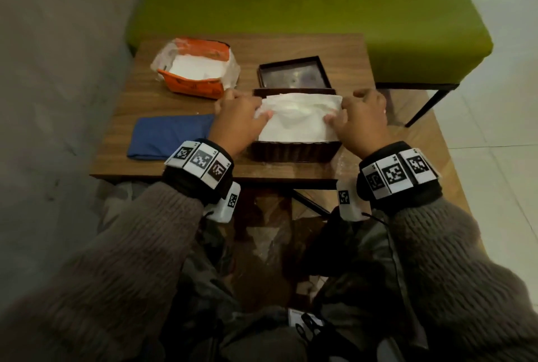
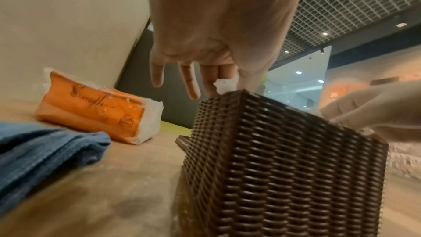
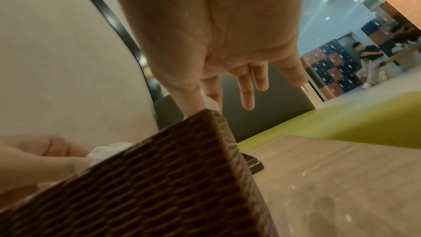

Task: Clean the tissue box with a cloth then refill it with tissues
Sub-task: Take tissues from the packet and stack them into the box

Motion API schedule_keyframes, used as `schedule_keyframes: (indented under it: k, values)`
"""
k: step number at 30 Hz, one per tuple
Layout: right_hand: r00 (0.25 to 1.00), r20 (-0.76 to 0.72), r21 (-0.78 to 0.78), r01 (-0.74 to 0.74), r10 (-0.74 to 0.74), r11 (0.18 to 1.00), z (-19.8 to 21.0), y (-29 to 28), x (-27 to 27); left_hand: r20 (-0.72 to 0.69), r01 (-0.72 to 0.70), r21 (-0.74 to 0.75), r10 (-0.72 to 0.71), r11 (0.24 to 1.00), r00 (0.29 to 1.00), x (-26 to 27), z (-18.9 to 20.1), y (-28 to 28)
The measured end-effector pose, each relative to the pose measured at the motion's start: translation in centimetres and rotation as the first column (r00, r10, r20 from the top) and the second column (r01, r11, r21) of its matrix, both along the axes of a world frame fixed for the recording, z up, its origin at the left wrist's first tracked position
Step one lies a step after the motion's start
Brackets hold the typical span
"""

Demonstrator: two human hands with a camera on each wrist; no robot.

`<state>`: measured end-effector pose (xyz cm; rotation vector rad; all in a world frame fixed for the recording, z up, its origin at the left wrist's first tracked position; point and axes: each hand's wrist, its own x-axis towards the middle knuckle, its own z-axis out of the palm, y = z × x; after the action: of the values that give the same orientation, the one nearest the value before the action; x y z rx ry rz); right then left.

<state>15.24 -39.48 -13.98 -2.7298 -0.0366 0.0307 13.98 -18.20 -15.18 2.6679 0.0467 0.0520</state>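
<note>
Clearly mid-refill near the table's (image 1: pixel 343 50) front edge: left hand (image 1: pixel 237 121) and right hand (image 1: pixel 364 121) each pinching the tissues (image 1: pixel 300 123) over the tissue box (image 1: pixel 294 152), risking tears or bunched corners if forced down unevenly.

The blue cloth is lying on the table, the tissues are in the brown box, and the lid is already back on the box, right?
Not quite. The lid is off: the head view shows it lying on the table behind the brown box. The rest is right: the blue cloth lies on the table, and the tissues sit in the open box, with the left hand and right hand pinching their ends.
</note>
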Motion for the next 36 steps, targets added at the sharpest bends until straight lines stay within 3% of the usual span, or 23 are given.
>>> schedule_keyframes:
  k: [3,7,9,12,17,21,23,26,30,33,36]
  values:
    - [0.998,0.053,-0.023,-0.015,0.016,1.000,0.2,0.8,-0.2,0.035,0.050,0.198,-0.059,0.979,0.998,0.1,0.1,-0.6]
    - [0.986,0.127,-0.049,-0.103,0.108,0.993,0.0,1.4,-1.1,0.253,-0.014,0.177,-0.031,0.984,0.967,-0.7,0.1,-1.0]
    - [0.984,0.094,-0.089,-0.144,0.153,0.985,-0.6,1.8,-1.2,0.201,0.035,0.229,-0.082,0.973,0.976,-0.9,-0.3,-0.8]
    - [0.995,-0.009,-0.146,-0.099,0.099,0.984,-1.4,2.1,-0.9,0.069,0.053,0.264,-0.073,0.963,0.995,-0.7,-0.6,-0.6]
    - [1.000,-0.024,-0.160,-0.008,0.004,0.987,-0.5,1.6,-0.1,0.052,0.055,0.309,-0.074,0.949,0.996,0.5,0.1,-0.5]
    - [0.989,-0.146,-0.260,-0.051,0.013,0.964,0.1,1.8,1.0,-0.199,0.118,0.358,-0.047,0.926,0.979,2.2,0.3,-0.8]
    - [0.983,-0.183,-0.267,-0.059,0.009,0.962,-0.3,2.0,1.6,-0.229,0.118,0.363,-0.035,0.924,0.973,2.6,0.1,-0.9]
    - [0.984,-0.179,-0.228,-0.023,-0.018,0.973,-1.2,2.5,2.3,-0.125,0.059,0.337,-0.017,0.940,0.992,2.4,-0.5,-0.9]
    - [0.999,0.023,-0.136,-0.021,0.024,0.991,-1.5,3.0,1.5,0.080,0.023,0.188,-0.038,0.982,0.996,1.5,-0.6,-0.5]
    - [0.967,0.146,-0.034,-0.206,0.208,0.978,-1.0,4.0,-0.6,0.150,-0.056,-0.006,0.056,0.998,0.987,1.1,0.0,0.4]
    - [0.929,-0.017,-0.008,-0.371,0.371,0.929,-1.2,5.7,-2.9,0.184,-0.102,-0.095,0.118,0.990,0.976,1.5,0.6,2.6]
